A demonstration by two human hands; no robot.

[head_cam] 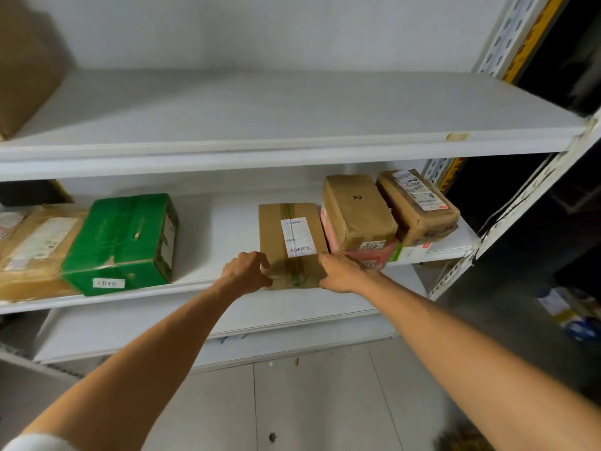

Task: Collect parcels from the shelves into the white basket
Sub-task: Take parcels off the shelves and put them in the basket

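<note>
Both hands — left hand (pixel 247 270), right hand (pixel 338 271) — grip the taped brown parcel (pixel 291 236); beside it, several parcels remain shelved — basket unseen.

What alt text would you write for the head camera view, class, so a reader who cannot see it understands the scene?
Two bare hands, left hand and right hand, grip the near end of a taped brown parcel on the middle shelf of a white rack. A green box lies to its left, and stacked cardboard parcels to its right.
</note>
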